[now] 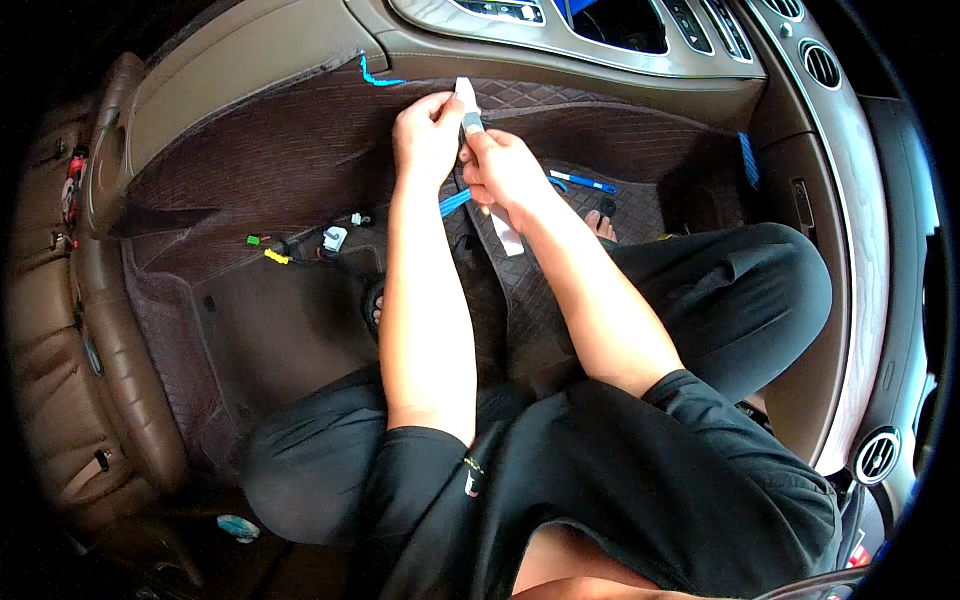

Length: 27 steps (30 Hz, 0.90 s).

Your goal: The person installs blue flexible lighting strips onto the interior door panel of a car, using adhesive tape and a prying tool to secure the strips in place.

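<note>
Both hands meet in front of the centre console's side, over the carpeted footwell. My left hand (427, 133) is closed, thumb and finger pinching a narrow white strip (464, 92) near its upper end. Just below and to the right, my right hand (502, 172) grips the same strip, where a grey band shows. A white length (507, 233) hangs beneath the right hand; whether it is one piece with the upper end is hidden by the fingers. A blue band (455, 203) shows between the wrists, close to the right hand's fingers.
A blue-and-white pen-like tool (583, 181) lies on the dark mat beyond my right wrist. Blue strips stick to the console edge (378, 75) and the right side panel (748, 160). White, yellow and green connectors (334, 238) lie left. A brown seat (125, 300) borders the left.
</note>
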{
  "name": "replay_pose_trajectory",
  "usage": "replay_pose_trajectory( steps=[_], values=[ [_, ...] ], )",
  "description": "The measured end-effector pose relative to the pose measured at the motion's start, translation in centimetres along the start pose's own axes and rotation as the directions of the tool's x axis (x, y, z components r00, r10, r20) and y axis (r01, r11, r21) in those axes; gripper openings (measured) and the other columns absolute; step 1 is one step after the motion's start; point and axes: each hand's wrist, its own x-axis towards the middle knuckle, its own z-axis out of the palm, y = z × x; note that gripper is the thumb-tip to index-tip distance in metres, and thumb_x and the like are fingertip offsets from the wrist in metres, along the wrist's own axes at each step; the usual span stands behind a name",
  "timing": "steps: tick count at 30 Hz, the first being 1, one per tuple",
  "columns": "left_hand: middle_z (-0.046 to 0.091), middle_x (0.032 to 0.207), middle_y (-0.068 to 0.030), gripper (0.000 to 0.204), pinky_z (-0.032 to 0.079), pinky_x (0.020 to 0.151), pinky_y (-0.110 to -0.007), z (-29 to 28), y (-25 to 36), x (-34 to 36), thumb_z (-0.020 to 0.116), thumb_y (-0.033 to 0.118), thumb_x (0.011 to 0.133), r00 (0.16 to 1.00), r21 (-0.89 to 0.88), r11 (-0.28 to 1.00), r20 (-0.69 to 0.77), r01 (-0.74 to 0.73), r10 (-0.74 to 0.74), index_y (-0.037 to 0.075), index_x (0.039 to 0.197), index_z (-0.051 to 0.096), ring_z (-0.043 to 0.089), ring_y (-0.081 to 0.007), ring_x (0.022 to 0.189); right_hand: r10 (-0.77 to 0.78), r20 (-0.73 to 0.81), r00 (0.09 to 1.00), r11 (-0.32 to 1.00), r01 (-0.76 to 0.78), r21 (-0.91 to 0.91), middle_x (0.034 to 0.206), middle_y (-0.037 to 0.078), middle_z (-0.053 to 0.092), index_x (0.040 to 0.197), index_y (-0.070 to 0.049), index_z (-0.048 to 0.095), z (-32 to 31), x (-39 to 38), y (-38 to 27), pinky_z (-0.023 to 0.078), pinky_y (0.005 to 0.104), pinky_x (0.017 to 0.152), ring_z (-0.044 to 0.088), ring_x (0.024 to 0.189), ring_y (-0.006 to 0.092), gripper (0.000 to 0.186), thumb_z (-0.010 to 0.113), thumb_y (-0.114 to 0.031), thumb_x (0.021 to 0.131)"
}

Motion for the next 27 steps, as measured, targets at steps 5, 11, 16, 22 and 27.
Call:
replay_pose_trajectory(
  steps=[5,11,16,22,27],
  values=[
    [0.073,0.077,-0.0113,0.025,0.053,0.066,-0.033,1.5,0.9,-0.6,0.070,0.025,0.094,0.994,0.003,0.995,-0.044,0.104,-0.104,0.001,0.102,0.075,0.069,-0.0164,0.070,-0.017,0.034,0.999,0.998,0.015,0.060,0.060,-0.001,0.045,0.089,-0.004,0.053,-1.6,0.9,0.7,0.029,0.0283,0.040,0.036,0.045,0.0090,0.034,0.043,-0.031,0.107],
    [0.076,0.090,-0.0143,0.027,0.055,0.075,-0.039,1.0,-0.4,0.0,0.068,0.030,0.095,0.995,0.130,0.990,-0.092,0.055,-0.044,0.005,0.104,0.075,0.074,-0.0256,0.080,-0.098,0.025,0.995,0.991,0.095,0.097,0.061,-0.001,0.048,0.086,-0.004,0.057,-0.6,1.4,1.5,0.033,0.0286,0.041,0.040,0.046,0.0100,0.037,0.044,-0.032,0.107],
    [0.077,0.089,-0.0100,0.024,0.053,0.082,-0.030,1.6,-1.9,-1.1,0.064,0.020,0.099,0.942,-0.238,0.960,-0.330,-0.149,0.065,-0.002,0.103,0.072,0.070,-0.0150,0.084,-0.285,-0.179,0.942,0.945,0.244,-0.218,0.060,0.004,0.058,0.082,-0.003,0.061,-1.6,3.3,7.0,0.044,0.0332,0.044,0.054,0.046,0.0140,0.044,0.049,-0.040,0.104],
    [0.060,0.108,-0.0111,0.039,0.055,0.081,-0.032,1.0,-6.4,-0.9,0.067,0.025,0.099,0.714,-0.533,0.844,-0.611,-0.053,-0.342,0.000,0.124,0.050,0.063,-0.0184,0.088,-0.383,-0.332,0.862,0.780,0.109,-0.616,0.095,0.031,0.067,0.098,-0.002,0.064,-4.0,4.2,15.6,0.048,0.0587,0.081,0.062,0.094,0.0527,0.047,0.043,-0.045,0.105],
    [0.048,0.119,-0.0097,0.065,0.056,0.080,-0.033,0.9,-1.3,-1.0,0.077,0.020,0.092,0.517,-0.734,0.674,-0.611,-0.086,-0.599,0.007,0.139,0.033,0.059,-0.0190,0.090,-0.357,-0.432,0.828,0.832,0.071,-0.551,0.085,0.028,0.065,0.093,0.000,0.060,-4.8,6.2,16.9,0.048,0.0536,0.074,0.064,0.086,0.0492,0.048,0.045,-0.043,0.105]
  ],
)
